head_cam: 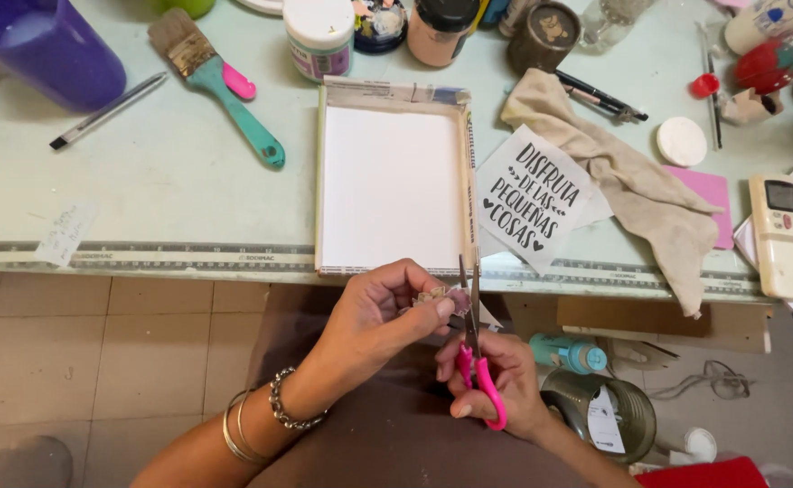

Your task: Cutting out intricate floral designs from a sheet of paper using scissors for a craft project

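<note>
While left hand (374,312) pinches paper scrap (434,295), scissors (474,348) touch it.

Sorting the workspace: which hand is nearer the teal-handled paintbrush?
Left hand, below and right of the paintbrush; the right hand, gripping pink scissors, sits farther right and lower.

Bare forearms; chain bracelet (288,407) and 2 thin bangles (238,432) on left wrist.

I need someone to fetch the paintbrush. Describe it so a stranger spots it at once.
On the pale green table, look left of the white canvas. The paintbrush lies there at a slant, near a grey pen. Only it has a teal handle and wide flat bristles.
</note>
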